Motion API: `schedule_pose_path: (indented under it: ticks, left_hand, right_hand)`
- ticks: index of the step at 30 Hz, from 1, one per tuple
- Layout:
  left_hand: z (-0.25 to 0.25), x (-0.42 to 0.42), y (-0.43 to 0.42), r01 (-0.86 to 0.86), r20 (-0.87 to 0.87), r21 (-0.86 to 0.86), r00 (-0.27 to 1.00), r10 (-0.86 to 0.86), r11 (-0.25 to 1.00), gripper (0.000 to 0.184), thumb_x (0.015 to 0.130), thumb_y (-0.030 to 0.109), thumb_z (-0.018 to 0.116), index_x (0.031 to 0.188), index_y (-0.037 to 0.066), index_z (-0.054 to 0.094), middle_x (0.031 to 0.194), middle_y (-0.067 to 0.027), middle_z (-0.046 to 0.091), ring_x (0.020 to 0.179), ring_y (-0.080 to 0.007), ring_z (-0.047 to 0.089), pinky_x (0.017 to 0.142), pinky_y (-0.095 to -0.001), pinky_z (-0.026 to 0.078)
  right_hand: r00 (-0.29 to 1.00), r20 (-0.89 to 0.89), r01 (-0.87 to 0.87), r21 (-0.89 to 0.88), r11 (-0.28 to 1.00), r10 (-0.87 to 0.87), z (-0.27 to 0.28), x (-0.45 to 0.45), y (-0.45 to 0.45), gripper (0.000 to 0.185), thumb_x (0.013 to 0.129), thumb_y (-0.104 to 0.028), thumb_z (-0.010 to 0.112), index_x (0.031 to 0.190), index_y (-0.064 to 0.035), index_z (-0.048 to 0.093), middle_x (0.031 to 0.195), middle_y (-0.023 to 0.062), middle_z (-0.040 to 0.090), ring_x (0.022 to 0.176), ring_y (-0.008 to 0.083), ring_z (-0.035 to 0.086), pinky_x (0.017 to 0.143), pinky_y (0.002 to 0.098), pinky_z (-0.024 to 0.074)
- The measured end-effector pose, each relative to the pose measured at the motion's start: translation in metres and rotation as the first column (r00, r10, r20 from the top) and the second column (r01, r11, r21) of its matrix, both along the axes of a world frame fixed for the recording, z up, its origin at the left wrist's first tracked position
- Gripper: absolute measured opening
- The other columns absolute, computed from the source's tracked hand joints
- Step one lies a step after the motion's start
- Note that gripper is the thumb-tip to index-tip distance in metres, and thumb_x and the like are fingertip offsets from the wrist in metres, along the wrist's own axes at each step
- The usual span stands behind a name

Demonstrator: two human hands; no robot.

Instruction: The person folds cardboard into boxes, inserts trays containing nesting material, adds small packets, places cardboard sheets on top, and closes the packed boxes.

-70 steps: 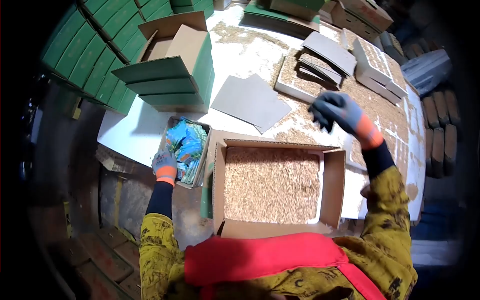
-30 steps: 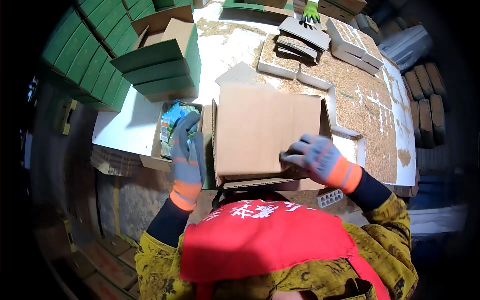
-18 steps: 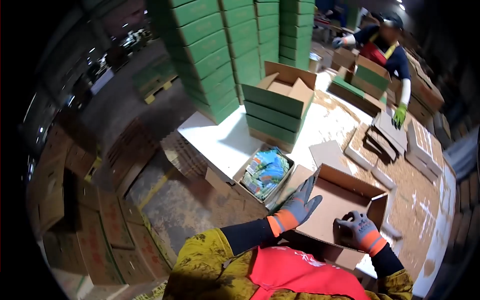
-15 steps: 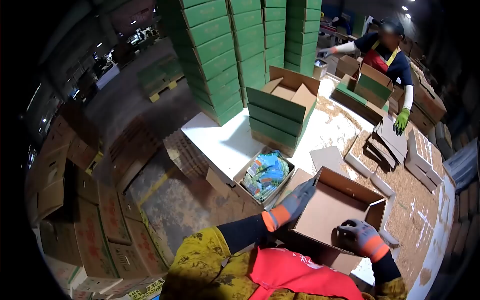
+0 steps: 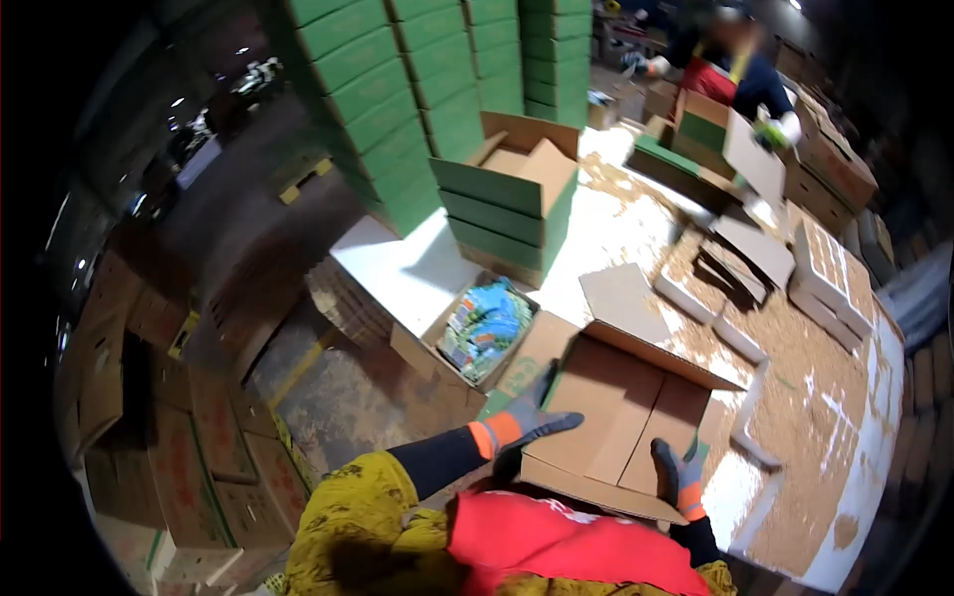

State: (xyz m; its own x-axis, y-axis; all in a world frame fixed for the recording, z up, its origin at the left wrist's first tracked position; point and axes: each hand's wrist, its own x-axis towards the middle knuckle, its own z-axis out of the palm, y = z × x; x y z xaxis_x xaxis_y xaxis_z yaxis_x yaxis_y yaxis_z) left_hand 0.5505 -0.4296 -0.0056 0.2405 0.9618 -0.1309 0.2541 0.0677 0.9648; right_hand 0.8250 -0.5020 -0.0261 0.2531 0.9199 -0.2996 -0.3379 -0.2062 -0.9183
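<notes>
An open cardboard box (image 5: 601, 412) stands right in front of me, with a seam between the brown panels of its floor. My left hand (image 5: 527, 417), in a grey and orange glove, grips the left wall, its thumb over the edge and its fingers along the outside. At the right wall, my right hand (image 5: 681, 472) has its thumb inside and its other fingers partly hidden behind the cardboard. Just beyond the box lies a flat cardboard sheet (image 5: 624, 301). To its left, a carton of blue and green packets (image 5: 487, 333) stands at the table edge.
Nested green boxes (image 5: 497, 223) stand on the white table (image 5: 383, 263), before tall green stacks (image 5: 353, 109). Grainy brown material (image 5: 805, 447) covers the right side, near loose cardboard pieces (image 5: 730, 273). Across the table a co-worker (image 5: 725, 74) handles a cardboard sheet (image 5: 752, 159).
My right hand has moved from inside the box to its right wall. The floor seam has come into view. My view has shifted, and the co-worker's gloved hand has lifted a cardboard sheet.
</notes>
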Motion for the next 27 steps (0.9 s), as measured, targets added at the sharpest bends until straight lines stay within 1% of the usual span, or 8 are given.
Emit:
schedule_pose_path:
  ticks: [7,9,13,14,20,22,24,27]
  left_hand:
    - [0.08,-0.029,0.093,-0.027,0.317,0.147,0.948,-0.022,0.989,0.058,0.096,0.029,0.048,0.139,-0.005,0.029,0.135,-0.0117,0.044,0.122,-0.0179,0.042,0.102,-0.0298,0.035]
    - [0.009,-0.075,0.177,-0.348,0.828,0.17,0.558,0.058,0.922,0.045,0.099,0.022,0.04,0.137,-0.001,0.034,0.133,-0.0098,0.045,0.12,-0.0194,0.044,0.102,-0.0306,0.035]
    - [-0.028,-0.225,0.333,-0.787,0.599,0.403,0.612,0.516,0.466,0.048,0.101,0.04,0.033,0.127,0.002,0.047,0.121,-0.0104,0.052,0.11,-0.0197,0.049,0.098,-0.0327,0.038]
    - [-0.039,-0.265,0.362,-0.635,0.746,0.231,0.602,0.285,0.737,0.047,0.1,0.041,0.034,0.12,0.003,0.053,0.112,-0.0111,0.057,0.107,-0.0188,0.051,0.097,-0.0344,0.039]
    - [-0.081,-0.287,0.436,-0.587,0.303,0.249,0.803,0.513,0.77,0.061,0.099,0.047,0.032,0.129,-0.003,0.048,0.124,-0.0098,0.055,0.109,-0.0193,0.052,0.1,-0.0286,0.036]
    - [-0.035,-0.268,0.39,-0.281,0.518,0.265,0.849,0.109,0.922,0.056,0.1,0.04,0.035,0.133,-0.004,0.043,0.125,-0.0115,0.054,0.114,-0.0189,0.05,0.101,-0.0289,0.036]
    - [-0.163,-0.261,0.479,-0.309,0.985,0.095,0.168,-0.044,0.946,0.049,0.099,0.03,0.04,0.133,-0.006,0.041,0.125,-0.0121,0.054,0.114,-0.0172,0.049,0.098,-0.0275,0.038]
    - [-0.114,-0.26,0.414,-0.559,0.324,0.408,0.828,0.457,0.722,0.04,0.096,0.021,0.043,0.127,-0.004,0.047,0.124,-0.0145,0.056,0.109,-0.0249,0.055,0.094,-0.0307,0.041]
  right_hand:
    - [0.987,-0.154,-0.01,0.188,0.982,0.04,0.013,0.025,0.082,0.034,0.094,-0.028,0.05,0.12,-0.0064,0.054,0.115,0.0033,0.058,0.106,0.0148,0.054,0.094,0.0307,0.0427]
    - [0.923,-0.385,0.075,0.241,0.968,0.024,0.047,-0.006,0.136,0.038,0.096,-0.028,0.043,0.126,-0.0045,0.049,0.118,0.0047,0.056,0.108,0.0145,0.053,0.094,0.0282,0.0411]
    - [0.94,-0.341,0.175,0.445,0.878,-0.015,0.053,-0.04,0.26,0.041,0.091,-0.027,0.056,0.124,-0.0036,0.052,0.12,0.0051,0.057,0.11,0.0162,0.054,0.096,0.0298,0.0428]
    - [0.951,-0.304,0.195,0.461,0.866,-0.053,0.058,-0.053,0.283,0.04,0.09,-0.025,0.059,0.122,-0.0038,0.054,0.119,0.005,0.058,0.11,0.0162,0.055,0.096,0.0302,0.0433]
    - [0.987,0.07,-0.16,0.499,0.852,0.144,0.032,-0.115,0.418,0.045,0.092,-0.021,0.056,0.132,-0.0009,0.047,0.137,0.0109,0.047,0.127,0.0201,0.044,0.108,0.0335,0.0327]
    - [0.968,-0.083,-0.196,0.34,0.92,0.236,0.053,-0.163,0.44,0.044,0.091,-0.018,0.058,0.13,-0.0003,0.048,0.13,0.0104,0.051,0.118,0.0193,0.048,0.101,0.0314,0.0377]
    - [0.938,-0.078,-0.283,0.389,0.876,0.338,0.04,-0.196,0.471,0.043,0.089,-0.018,0.062,0.127,0.0004,0.051,0.122,0.0097,0.056,0.109,0.0181,0.055,0.092,0.0292,0.0438]
    - [0.937,-0.098,-0.289,0.313,0.905,0.334,0.056,-0.236,0.468,0.038,0.094,-0.026,0.052,0.126,-0.0038,0.052,0.115,0.0072,0.06,0.104,0.0172,0.056,0.088,0.0303,0.0448]
